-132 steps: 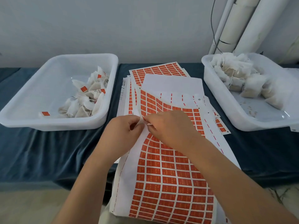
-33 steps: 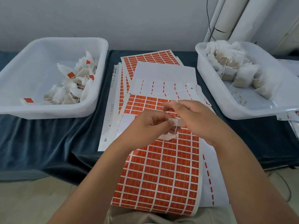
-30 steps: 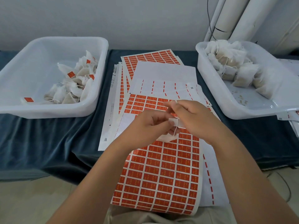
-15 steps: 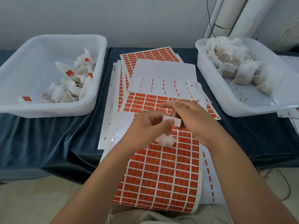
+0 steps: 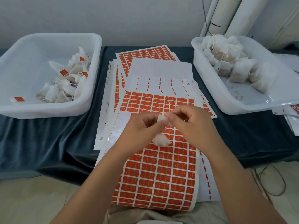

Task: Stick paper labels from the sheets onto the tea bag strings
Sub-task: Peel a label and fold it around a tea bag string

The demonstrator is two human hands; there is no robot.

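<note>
A small paper label (image 5: 161,119), white side up, is pinched between my left hand (image 5: 142,126) and my right hand (image 5: 192,125) above the top sheet of orange labels (image 5: 158,178). A small white tea bag (image 5: 161,142) hangs just below my hands; its string is too thin to make out. The sheet droops over the table's front edge toward my lap. More label sheets (image 5: 145,53) lie stacked behind it.
A white tub (image 5: 90,88) at the left holds several tea bags with orange labels. A white tub (image 5: 208,81) at the right holds a pile of unlabelled tea bags. Dark blue cloth (image 5: 48,139) covers the table. White pipes (image 5: 229,15) stand at the back right.
My hands have drawn slightly toward me with the label between them. The tea bag has dropped out from under my hands and now hangs free below them.
</note>
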